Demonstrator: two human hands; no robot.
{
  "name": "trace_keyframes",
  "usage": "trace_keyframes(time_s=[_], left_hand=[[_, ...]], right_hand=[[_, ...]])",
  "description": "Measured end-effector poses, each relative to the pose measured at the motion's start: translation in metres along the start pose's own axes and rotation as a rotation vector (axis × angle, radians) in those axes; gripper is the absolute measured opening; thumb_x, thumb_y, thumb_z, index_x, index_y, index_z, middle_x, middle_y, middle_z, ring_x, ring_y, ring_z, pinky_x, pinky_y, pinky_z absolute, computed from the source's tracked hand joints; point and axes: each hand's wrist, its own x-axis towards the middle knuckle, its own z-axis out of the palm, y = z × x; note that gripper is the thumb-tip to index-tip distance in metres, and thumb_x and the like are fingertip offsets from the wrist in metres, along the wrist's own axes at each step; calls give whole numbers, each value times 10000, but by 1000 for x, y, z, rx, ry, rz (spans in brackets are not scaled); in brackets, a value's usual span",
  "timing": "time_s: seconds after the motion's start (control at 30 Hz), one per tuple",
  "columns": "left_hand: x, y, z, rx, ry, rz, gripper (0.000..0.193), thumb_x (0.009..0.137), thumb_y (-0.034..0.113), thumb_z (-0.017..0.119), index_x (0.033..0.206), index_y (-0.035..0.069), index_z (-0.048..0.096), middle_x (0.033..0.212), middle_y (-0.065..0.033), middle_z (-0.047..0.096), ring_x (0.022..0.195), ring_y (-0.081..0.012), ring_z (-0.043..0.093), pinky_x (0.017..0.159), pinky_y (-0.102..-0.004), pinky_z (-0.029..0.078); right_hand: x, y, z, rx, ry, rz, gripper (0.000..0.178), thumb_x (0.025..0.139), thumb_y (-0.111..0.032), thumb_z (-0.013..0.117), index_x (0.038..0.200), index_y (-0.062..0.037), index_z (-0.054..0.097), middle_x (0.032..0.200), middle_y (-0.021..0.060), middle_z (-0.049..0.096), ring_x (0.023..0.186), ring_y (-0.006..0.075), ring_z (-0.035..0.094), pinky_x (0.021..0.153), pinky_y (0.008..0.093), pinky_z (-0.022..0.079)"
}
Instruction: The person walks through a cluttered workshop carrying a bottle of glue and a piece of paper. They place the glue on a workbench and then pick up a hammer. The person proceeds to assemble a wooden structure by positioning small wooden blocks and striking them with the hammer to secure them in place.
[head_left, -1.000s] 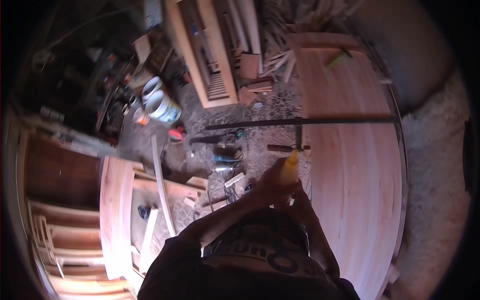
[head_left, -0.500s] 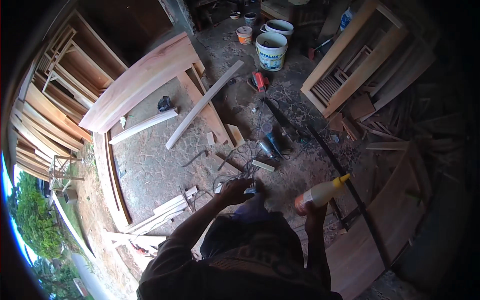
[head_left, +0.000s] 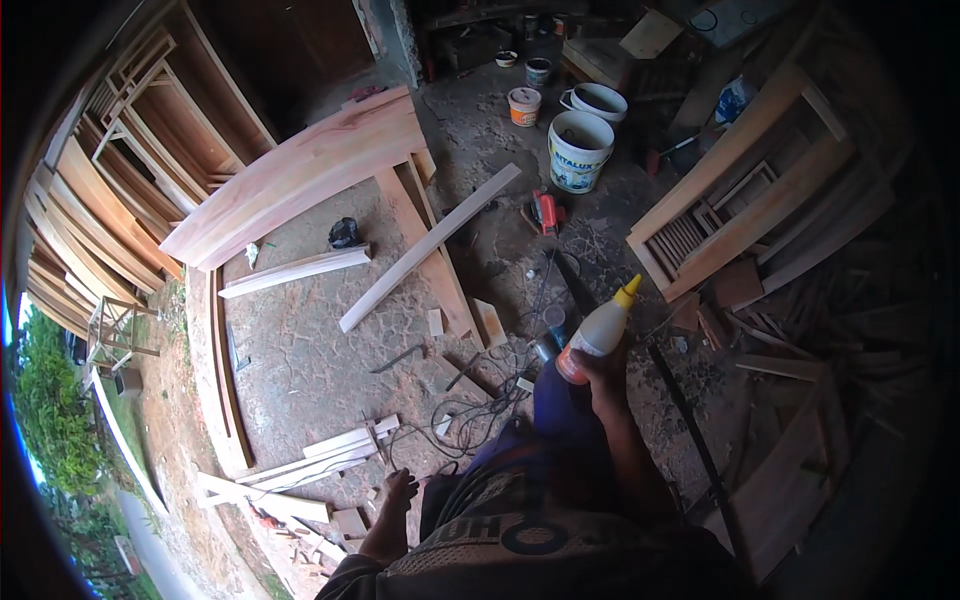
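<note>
Head view: right hand, fingers closed round bottle, raised above floor, well in from its left edge; nozzle tilted up. Left hand low, fingers loosely parted, nothing visible in them. Risks, judged: cord loops near legs could snag a foot; over-squeezing could spill contents.

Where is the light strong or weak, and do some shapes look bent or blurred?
In the head view, daylight is brightest at the left edge, near the tree; shadow dulls the wood scraps at right; fisheye bends the stacked boards by the left rim; the bottle in the right hand looks fairly sharp.
</note>
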Motion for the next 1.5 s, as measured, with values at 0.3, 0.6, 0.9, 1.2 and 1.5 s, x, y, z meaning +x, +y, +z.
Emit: trace_keyframes(time_s=[0.3, 0.6, 0.9, 1.2, 1.5], left_hand=[[27, 49, 82, -44, 96, -36, 427, 904, 254, 624, 1222, -27, 576, 970, -171, 695, 722, -238, 670, 548, -323, 503], [124, 224, 193, 33, 37, 2, 467, 896, 227, 628, 1254, -59, 531, 1033, -224, 672, 877, -345, 683, 739, -469, 580], [145, 492, 229, -266, 152, -6, 468, 896, 167, 592, 1294, -52, 481, 1062, -243, 653, 833, -387, 680, 697, -539, 591], [227, 731, 328, 61, 13, 301, 413, 857, 243, 644, 1180, -13, 618, 946, -165, 685, 778, -264, 678, 560, -373, 518], [368, 1007, 480, 105, -204, 350, 362, 916, 258, 644, 1185, 19, 605, 973, -140, 698, 714, -239, 699, 594, -355, 566]], right_hand=[[177, 42, 62, 81, -28, 193, 640, 769, -185, 792, 1285, -60, 436, 1072, 64, 538, 983, 181, 564, 863, 350, 470], [476, 112, 125, -220, -99, 175, 709, 712, -150, 821, 1281, -15, 421, 1127, 109, 541, 981, 242, 575, 874, 405, 480], [658, 57, 184, 205, -230, 221, 538, 802, -132, 732, 1264, -62, 466, 1092, 31, 545, 1020, 174, 555, 904, 368, 453], [781, 79, 215, 538, -205, 357, 593, 836, -110, 706, 1332, -75, 383, 1144, 58, 522, 1044, 181, 553, 921, 368, 465], [951, 112, 268, 430, -1, 201, 478, 884, -77, 644, 1314, -68, 434, 1112, 91, 568, 1039, 264, 610, 922, 445, 509]])
